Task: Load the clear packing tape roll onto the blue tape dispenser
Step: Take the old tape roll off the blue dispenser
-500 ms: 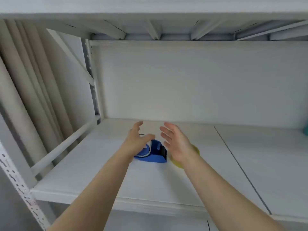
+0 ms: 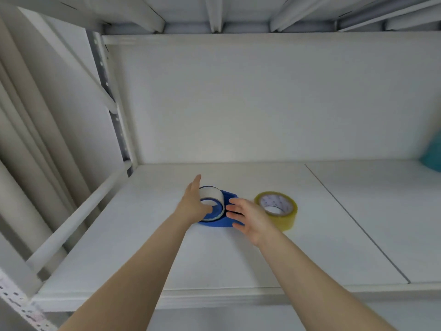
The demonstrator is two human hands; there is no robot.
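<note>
The blue tape dispenser [image 2: 229, 197] lies on the white shelf [image 2: 214, 261]. A whitish roll [image 2: 213, 193] sits on its hub. My left hand [image 2: 192, 204] wraps this roll from the left, thumb across its front and fingers stretched behind it. My right hand [image 2: 251, 218] rests with spread fingers against the dispenser's right end and holds nothing. The clear packing tape roll [image 2: 285, 219], yellowish with a white core, lies flat on the shelf just right of my right hand, apart from the dispenser.
A teal object [image 2: 433, 155] shows at the far right edge. A white rail [image 2: 78, 218] and the metal upright [image 2: 114, 115] bound the shelf on the left, with pale curtains [image 2: 28, 139] beyond. Another shelf's ribs hang overhead.
My right hand has dropped left onto the dispenser's end, uncovering the yellowish roll. My left hand has stayed on the whitish roll.
</note>
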